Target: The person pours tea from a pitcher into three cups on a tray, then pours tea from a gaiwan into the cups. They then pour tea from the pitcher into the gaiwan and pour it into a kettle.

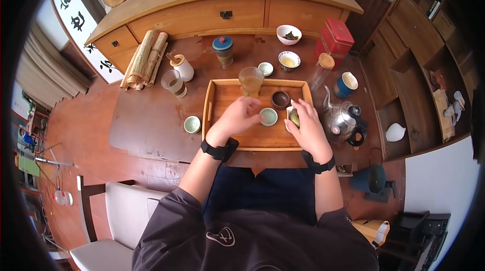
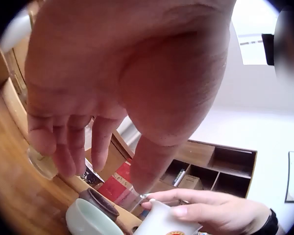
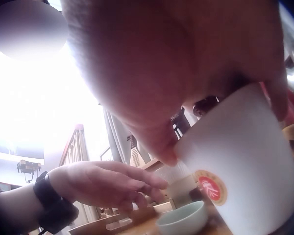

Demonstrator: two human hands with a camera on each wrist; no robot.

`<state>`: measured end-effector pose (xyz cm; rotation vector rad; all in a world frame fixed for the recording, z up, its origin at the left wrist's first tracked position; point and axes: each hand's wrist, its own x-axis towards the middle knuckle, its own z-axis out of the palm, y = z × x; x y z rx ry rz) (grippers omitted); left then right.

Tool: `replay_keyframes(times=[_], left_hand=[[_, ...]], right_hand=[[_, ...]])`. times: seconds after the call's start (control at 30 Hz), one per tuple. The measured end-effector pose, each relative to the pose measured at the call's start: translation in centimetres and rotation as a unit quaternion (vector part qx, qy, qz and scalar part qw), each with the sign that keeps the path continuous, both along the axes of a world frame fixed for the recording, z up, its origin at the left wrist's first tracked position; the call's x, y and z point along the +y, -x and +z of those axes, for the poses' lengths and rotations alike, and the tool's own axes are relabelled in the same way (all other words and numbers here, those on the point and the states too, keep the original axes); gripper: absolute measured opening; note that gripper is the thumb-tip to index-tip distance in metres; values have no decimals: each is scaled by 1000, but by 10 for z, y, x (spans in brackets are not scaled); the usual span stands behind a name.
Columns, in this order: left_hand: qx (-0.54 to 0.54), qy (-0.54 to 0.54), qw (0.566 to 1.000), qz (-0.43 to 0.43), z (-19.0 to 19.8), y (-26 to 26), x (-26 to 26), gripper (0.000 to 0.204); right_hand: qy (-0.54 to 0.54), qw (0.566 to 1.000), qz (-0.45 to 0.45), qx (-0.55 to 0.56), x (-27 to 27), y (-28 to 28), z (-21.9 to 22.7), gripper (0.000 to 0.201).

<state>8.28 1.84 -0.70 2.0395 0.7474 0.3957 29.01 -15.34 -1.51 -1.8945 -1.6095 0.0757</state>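
Right hand [image 1: 310, 128] grips the white ceramic vessel with a round red-orange logo [image 3: 245, 166], thumb on one side, fingers on the other. Green leaves inside it. It's at the right part of the rectangular wooden tray [image 1: 227, 134]; can't tell if the base touches. Left hand [image 1: 236, 116] open, holding nothing, just beside the pale green cup [image 1: 268, 117]. Dark brown cup [image 1: 280, 100] sits between that cup and the clear glass pitcher [image 1: 251, 81]. Steel kettle [image 1: 341, 121] stands right of the tray.
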Motion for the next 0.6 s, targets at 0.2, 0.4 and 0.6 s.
replay_keyframes(times=[0.2,0.4,0.6], left_hand=[[39,-128,991,-13,-12,-21,-4,79],[72,-96,992,-39,-20,-33,-5,76],[81,-119,988,-59,-22,-40,-9,72]], right_hand=[[11,1000,-3,11,0,2,4,55],[19,1000,-3,19,0,2,6,55],[5,1000,-3,19,1,2,2,54]])
